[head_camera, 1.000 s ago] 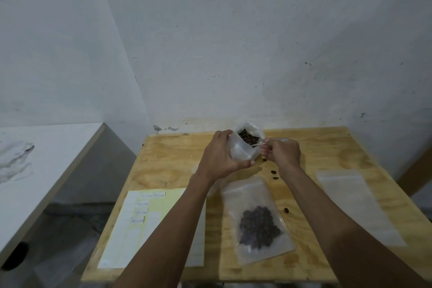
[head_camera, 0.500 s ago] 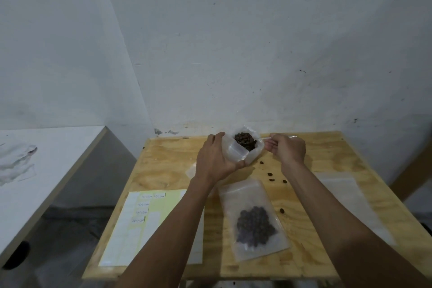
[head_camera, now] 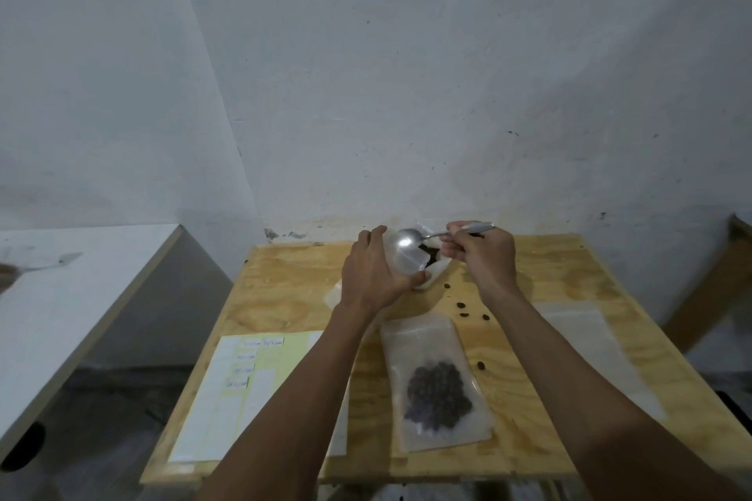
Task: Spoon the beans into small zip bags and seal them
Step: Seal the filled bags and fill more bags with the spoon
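Head view. Plywood worktop (head_camera: 285, 289) stands against a white wall. Left hand (head_camera: 372, 275) grips a small clear zip bag (head_camera: 401, 260) at the far centre of the worktop, fingers curled round its far side and thumb under its near edge, holding the mouth open toward the right. Right hand (head_camera: 480, 252) pinches the handle of a metal spoon (head_camera: 411, 237), fingers closed on it; the handle end sticks out past the knuckles to the right. The spoon bowl sits at the bag mouth, above the left thumb. Whether the bowl carries anything cannot be told through the glare. Dark beans (head_camera: 431, 252) show just beyond the bag, between the two hands, in a second white pouch (head_camera: 437, 270) whose edges are partly hidden.

Nearer the camera, a filled zip bag (head_camera: 435, 382) lies flat on the worktop between the forearms, with a dark clump of beans in its lower half. Loose beans (head_camera: 461, 305) are scattered on the wood beside the right wrist and one more further down by the filled bag. An empty clear bag (head_camera: 586, 342) lies flat at the right side. A yellow sheet with white labels (head_camera: 244, 390) lies at the near left; its writing is too small to read. A white side table (head_camera: 73, 297) stands apart on the left.
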`<state>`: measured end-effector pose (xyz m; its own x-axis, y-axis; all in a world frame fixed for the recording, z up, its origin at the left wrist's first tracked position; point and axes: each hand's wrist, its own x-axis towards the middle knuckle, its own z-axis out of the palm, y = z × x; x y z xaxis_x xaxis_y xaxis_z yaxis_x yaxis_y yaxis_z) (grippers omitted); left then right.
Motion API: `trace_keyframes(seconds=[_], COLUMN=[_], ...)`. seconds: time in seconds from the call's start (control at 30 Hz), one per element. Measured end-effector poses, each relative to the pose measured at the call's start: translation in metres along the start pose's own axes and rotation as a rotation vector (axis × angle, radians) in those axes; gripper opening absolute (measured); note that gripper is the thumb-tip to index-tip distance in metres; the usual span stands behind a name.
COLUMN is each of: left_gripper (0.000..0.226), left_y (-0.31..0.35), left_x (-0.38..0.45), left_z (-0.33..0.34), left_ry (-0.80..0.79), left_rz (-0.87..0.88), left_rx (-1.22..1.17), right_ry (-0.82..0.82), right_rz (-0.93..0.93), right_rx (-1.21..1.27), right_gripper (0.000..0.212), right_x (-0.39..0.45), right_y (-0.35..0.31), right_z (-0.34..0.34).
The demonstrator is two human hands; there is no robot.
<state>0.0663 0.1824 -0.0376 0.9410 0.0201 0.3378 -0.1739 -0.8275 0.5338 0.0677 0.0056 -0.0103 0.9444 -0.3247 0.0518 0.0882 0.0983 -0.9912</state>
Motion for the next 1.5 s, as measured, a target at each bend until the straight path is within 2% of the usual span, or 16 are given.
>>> trace_keyframes(seconds=[0.07,0.17,0.27,0.43,0.57,0.67,0.8,0.93,1.27,1.43,1.5], left_gripper=[0.115,0.109,0.115,0.109,0.115,0.118,0.116,0.118,0.116,0.106,0.11], left_y=[-0.003,-0.007,-0.005,-0.004,0.002,0.004,0.005,0.002,0.0,-0.005,-0.006], left_x=[0.001,0.002,0.001,0.001,-0.001,-0.001,-0.003,-0.004,-0.009,-0.008,-0.009], left_z=[0.0,0.001,0.001,0.004,0.003,0.003,0.005,0.004,-0.001,0.0,-0.002], left_ry=[-0.011,-0.015,-0.039,-0.08,-0.089,-0.082,-0.103,-0.117,-0.109,-0.095,-0.089], left_rz=[-0.01,-0.024,-0.016,0.001,0.009,0.007,-0.015,-0.028,-0.01,-0.009,-0.007], left_rx=[-0.009,-0.014,-0.047,-0.097,-0.146,-0.162,-0.174,-0.175,-0.177,-0.15,-0.15], right_ry=[0.128,0.246,0.254,0.202,0.194,0.184,0.218,0.267,0.257,0.24,0.239], right_rz=[0.002,-0.015,-0.045,-0.091,-0.024,0.101,0.264,0.345,0.311,0.279,0.267], right_rx=[0.026,-0.103,-0.242,-0.354,-0.338,-0.289,-0.142,-0.003,0.034,0.073,0.087], right_gripper=[0.005,0.012,0.011,0.012,0.017,0.012,0.019,0.012,0.012,0.007,0.008], right_x=[0.003,0.008,0.011,0.001,-0.001,0.002,0.004,0.007,0.008,0.01,0.01], right_y=[0.001,0.012,0.03,0.045,0.047,0.046,0.043,0.042,0.025,0.01,0.003], right_z=[0.0,-0.004,-0.009,-0.01,-0.006,-0.003,0.003,0.002,0.001,-0.001,0.0])
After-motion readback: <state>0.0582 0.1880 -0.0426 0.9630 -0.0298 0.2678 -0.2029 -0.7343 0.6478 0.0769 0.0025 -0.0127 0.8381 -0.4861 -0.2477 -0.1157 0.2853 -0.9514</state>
